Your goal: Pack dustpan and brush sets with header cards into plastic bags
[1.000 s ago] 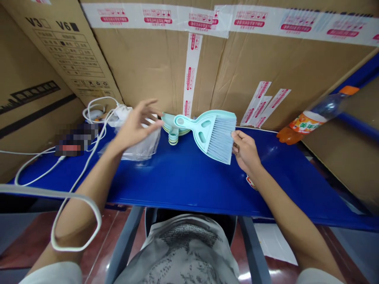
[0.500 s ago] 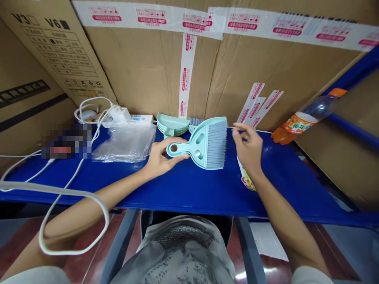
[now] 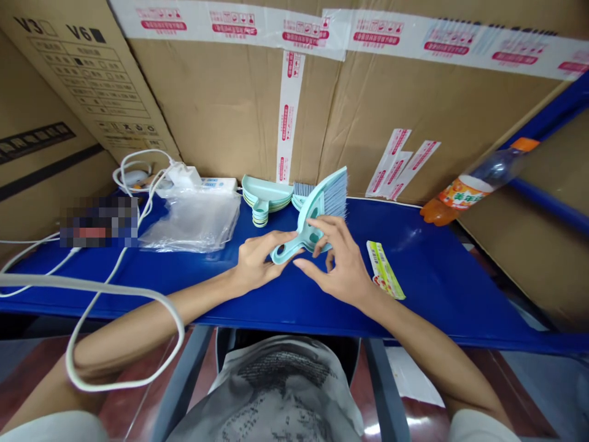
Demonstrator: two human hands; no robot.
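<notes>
Above the blue table, my left hand (image 3: 260, 261) grips the handle end of a mint-green dustpan and brush set (image 3: 307, 230), its grey-blue bristles pointing up and right. The set is tilted, with the pan's curved edge raised. My right hand (image 3: 343, 261) is at the set's right side, fingers curved over the brush's lower part and thumb apart near the handle. Whether those fingers press on it is hard to tell. Behind, stacked mint dustpans (image 3: 267, 191) lie beside another brush (image 3: 304, 189).
Clear plastic bags (image 3: 191, 221), white cables (image 3: 151, 205) and a power strip (image 3: 218, 184) lie on the left of the table (image 3: 276, 301). A yellow-green packet (image 3: 385, 270) lies right of my right hand. An orange drink bottle (image 3: 473, 184) leans at the right. Cardboard stands behind.
My right hand has moved left and down from beside the bristles onto the set. The set has been tilted and turned in my left hand. The packet shows more fully.
</notes>
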